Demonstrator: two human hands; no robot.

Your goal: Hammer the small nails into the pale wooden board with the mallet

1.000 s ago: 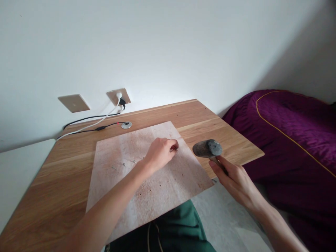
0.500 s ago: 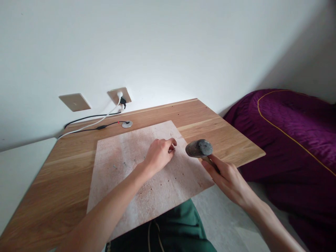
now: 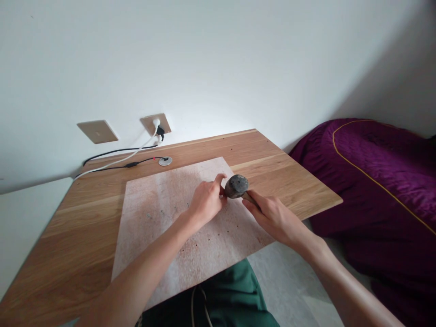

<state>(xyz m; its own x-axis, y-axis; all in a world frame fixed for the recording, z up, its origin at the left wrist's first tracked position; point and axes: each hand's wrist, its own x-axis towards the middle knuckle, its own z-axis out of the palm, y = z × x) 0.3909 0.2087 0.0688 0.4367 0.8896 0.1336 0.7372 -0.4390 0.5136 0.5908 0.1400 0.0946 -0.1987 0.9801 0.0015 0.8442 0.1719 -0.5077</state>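
A pale, mottled board [image 3: 156, 263] lies on a wooden desk. My left hand [image 3: 207, 197] rests over its right half, fingers curled and index finger raised; whatever the fingertips pinch is hidden behind the mallet head. My right hand [image 3: 272, 211] grips the handle of a mallet [image 3: 236, 186] with a dark grey, cylindrical head. That head is right beside my left fingertips; whether it touches anything there I cannot tell. Several small metal pieces, like screws or nails, stand in a row on the board left of my left wrist. A row of small dark holes runs nearer its front edge.
The wooden desktop [image 3: 293, 177] meets the white wall behind. At the back left, cables [image 3: 132, 164] run from a wall socket [image 3: 155, 125] past a round grommet [image 3: 165, 161]. Purple fabric [image 3: 361, 190] bulges at the right. My legs in green trousers [image 3: 235, 290] are below the board.
My right hand has swung the mallet to the left, bringing its head beside my left fingertips. My left index finger has lifted slightly; that hand otherwise stays in place.
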